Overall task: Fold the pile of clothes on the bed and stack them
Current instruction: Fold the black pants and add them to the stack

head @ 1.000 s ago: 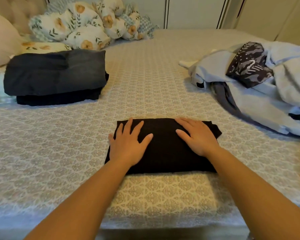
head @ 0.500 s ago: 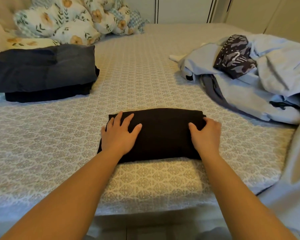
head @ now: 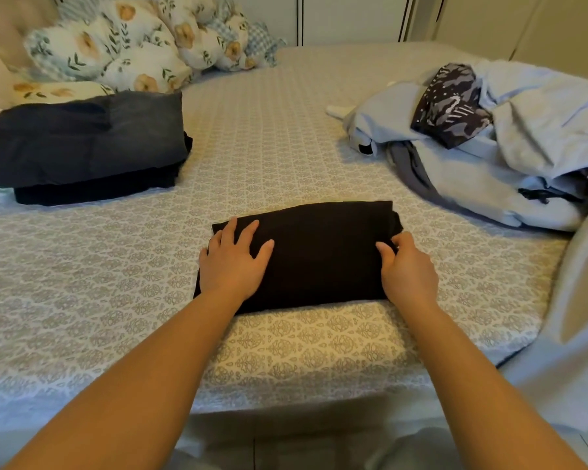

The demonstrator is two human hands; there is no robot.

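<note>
With the left hand (head: 233,262) flat on the folded black garment (head: 319,256) and the right hand (head: 408,271) seemingly gripping its edge, lift evenly toward the stack (head: 85,144) beyond the left hand.

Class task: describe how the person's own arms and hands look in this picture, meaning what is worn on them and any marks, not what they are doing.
Both forearms are bare up to the frame's bottom edge, with no sleeve in sight. The left hand and the right hand wear no gloves. No watch, bracelet or ring shows on either wrist or on the fingers in view. Nails look short and unpainted, though fine detail is hard to tell.
</note>
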